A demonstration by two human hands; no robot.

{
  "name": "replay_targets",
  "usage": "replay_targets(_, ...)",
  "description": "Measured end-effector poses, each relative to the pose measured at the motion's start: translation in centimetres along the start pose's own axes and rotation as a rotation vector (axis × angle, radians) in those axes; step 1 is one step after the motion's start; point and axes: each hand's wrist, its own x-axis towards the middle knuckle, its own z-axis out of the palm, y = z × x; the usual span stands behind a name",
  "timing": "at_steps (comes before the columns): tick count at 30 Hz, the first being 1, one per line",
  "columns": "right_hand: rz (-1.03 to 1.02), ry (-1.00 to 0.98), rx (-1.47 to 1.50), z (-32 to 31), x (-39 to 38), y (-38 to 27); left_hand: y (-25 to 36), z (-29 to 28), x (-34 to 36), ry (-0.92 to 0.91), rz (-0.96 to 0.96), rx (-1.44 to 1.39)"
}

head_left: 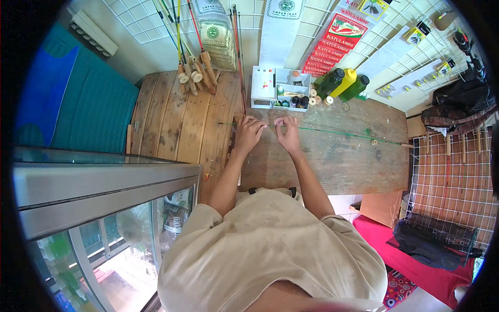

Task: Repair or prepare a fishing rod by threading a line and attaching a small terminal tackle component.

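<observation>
Now both hands are over the worn wooden tabletop (332,156), close together near its middle. The left hand (249,132) and the right hand (287,132) each pinch with the fingertips a long thin green rod (332,132). This rod lies almost flat across the table, from the left of the left hand to the far right, where a small pale ring (374,142) sits on it near a wooden end piece (407,145). The part of the rod between the two hands is very short. The other fingers are curled, and what exactly the fingertips do there is too small to tell.

Behind the hands stands a white plastic organizer box (273,86) with small compartments, and just right of it are small pale spools (316,96). Near these lie three bottles, two dark green and one yellow (344,83), leaning against the wall grid. Further left, a bundle of thin colored rods with wooden handles (195,73) leans in the corner. A glass display case (104,208) is at the person's left.
</observation>
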Motion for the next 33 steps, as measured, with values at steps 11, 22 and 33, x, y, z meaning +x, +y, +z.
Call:
replay_targets(11, 0.016, -0.045, 0.071, -0.2, -0.1, -0.1, 0.6, -0.1, -0.2, -0.014, -0.035, -0.011)
replay_targets(22, 0.201, -0.073, -0.165, -0.1, -1.9, -0.3, 0.5, 0.4, -0.6, -0.012, -0.048, 0.001)
replay_targets(33, 0.187, -0.075, -0.104, 0.2, -3.1, -0.8, 1.5, -0.5, -1.5, 0.031, -0.047, 0.036)
